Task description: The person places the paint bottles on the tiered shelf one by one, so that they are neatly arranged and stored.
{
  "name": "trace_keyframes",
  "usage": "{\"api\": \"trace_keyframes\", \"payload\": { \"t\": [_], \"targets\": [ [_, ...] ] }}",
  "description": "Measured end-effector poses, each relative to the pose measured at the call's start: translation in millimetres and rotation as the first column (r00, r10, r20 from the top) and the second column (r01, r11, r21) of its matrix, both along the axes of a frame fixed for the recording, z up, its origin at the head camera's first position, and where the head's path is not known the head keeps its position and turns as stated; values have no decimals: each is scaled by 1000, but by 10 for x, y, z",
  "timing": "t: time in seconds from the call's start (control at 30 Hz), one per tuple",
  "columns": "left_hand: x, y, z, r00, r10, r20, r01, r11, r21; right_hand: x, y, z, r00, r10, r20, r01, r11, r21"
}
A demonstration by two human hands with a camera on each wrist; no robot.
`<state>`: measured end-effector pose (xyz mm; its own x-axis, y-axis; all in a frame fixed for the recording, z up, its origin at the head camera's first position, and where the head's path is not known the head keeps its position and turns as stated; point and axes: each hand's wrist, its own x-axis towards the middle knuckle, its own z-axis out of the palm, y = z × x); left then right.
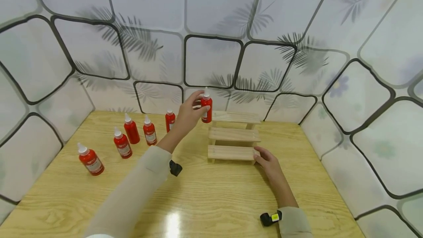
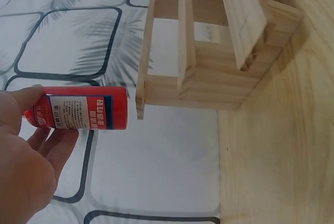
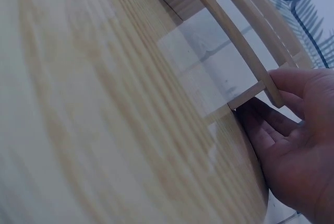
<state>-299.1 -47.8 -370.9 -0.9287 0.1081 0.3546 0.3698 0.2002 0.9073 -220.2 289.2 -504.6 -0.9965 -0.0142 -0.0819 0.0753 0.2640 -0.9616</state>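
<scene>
You had no bottle on the rack (image 1: 234, 134) yet: all three steps were bare, and five bottles (image 1: 132, 129) waited on the table (image 1: 211, 194) at the rack's 9 o'clock. Your left hand (image 1: 187, 115) pinched the sixth bottle (image 1: 206, 107) just at the top step's left end. Your right hand (image 1: 268, 160) gripped the bottom step's right end, at 3 o'clock.

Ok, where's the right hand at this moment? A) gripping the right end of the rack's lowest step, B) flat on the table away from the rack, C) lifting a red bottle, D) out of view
A: the right hand grips the right end of the wooden rack's lowest step, while the left hand holds the red bottle.
</scene>
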Motion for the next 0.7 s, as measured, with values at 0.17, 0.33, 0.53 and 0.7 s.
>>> {"api": "trace_keyframes", "payload": {
  "t": [0.17,0.33,0.53,0.7],
  "targets": [
    [-121,161,62,999,-12,39,12,1000,-12,11,8,6,1000,17,2,-17,1000,6],
    [-224,317,85,999,-31,44,34,998,-49,15,3,19,1000,6,11,-6,1000,3],
    [-337,460,72,999,-40,20,42,993,-111,17,9,26,1000,8,6,-7,1000,-20],
    [-370,497,72,998,-49,33,53,992,-114,5,13,14,1000,11,-1,-11,1000,-25]
  ]
}}
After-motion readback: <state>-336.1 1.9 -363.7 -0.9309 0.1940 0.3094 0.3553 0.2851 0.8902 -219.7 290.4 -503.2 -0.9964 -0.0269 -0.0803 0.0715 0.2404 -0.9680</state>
